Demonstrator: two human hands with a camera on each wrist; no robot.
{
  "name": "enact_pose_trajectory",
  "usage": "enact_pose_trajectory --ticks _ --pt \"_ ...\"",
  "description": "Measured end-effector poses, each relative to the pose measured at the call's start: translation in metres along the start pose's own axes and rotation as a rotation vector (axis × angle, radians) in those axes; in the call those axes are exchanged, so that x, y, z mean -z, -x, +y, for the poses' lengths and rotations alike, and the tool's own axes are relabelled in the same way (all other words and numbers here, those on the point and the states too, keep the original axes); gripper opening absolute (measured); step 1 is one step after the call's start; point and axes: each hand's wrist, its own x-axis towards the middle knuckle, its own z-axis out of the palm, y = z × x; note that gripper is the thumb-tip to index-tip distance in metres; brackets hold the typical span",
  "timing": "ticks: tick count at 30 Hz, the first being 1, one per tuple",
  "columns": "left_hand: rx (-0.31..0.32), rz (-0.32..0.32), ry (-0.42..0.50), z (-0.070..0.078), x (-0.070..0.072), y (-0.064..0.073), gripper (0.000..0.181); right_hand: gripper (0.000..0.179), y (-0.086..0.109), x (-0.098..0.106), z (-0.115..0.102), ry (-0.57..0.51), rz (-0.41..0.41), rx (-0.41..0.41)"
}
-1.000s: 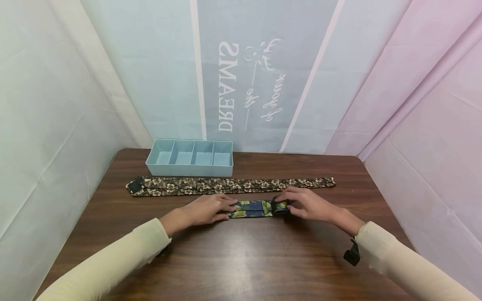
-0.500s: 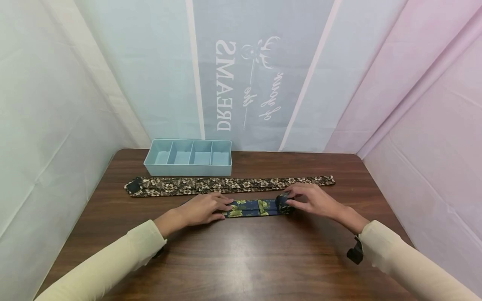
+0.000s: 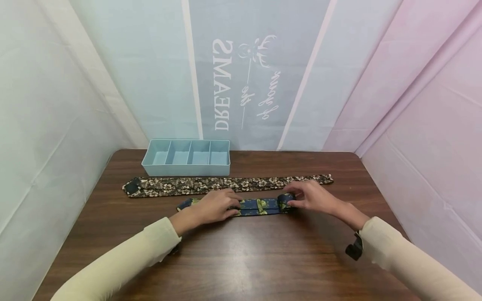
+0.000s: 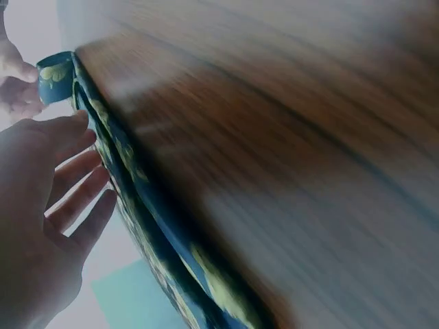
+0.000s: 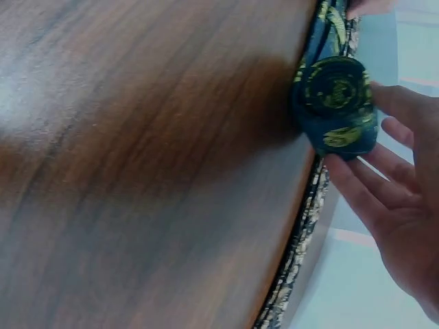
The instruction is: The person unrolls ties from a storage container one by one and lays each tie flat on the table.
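A navy necktie with yellow-green flowers lies lengthwise on the table, its wide end at the left. Its right part is wound into a roll, the spiral showing in the right wrist view. My right hand holds that roll between thumb and fingers. Over the flat part of the same tie lies my left hand, covering some of it. In the left wrist view the fingers of my left hand are loosely extended along the tie's edge.
Behind the navy tie, a dark floral necktie with cream blossoms lies stretched out flat. A light blue divided box stands at the table's back left. Fabric curtains enclose the wooden table at the back and sides.
The right hand has rolled the tie's end, and the roll has turned over. My left hand first slid slightly left, then moved right along the tie, uncovering its wide end.
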Motion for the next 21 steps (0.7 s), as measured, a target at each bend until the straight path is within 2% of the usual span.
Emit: enact_pose_trajectory --ticks 8,17,21 --pt "-0.010 0.007 0.002 0.014 -0.006 -0.027 0.032 0.037 -0.007 0.008 -0.002 -0.047 -0.144 0.055" --pt "-0.040 -0.024 0.017 0.028 -0.016 -0.056 0.037 0.040 -0.007 0.010 0.003 -0.022 -0.213 0.161" --pt "-0.024 -0.067 0.016 0.032 -0.020 -0.065 0.037 0.042 -0.008 0.012 0.004 -0.025 -0.252 0.160"
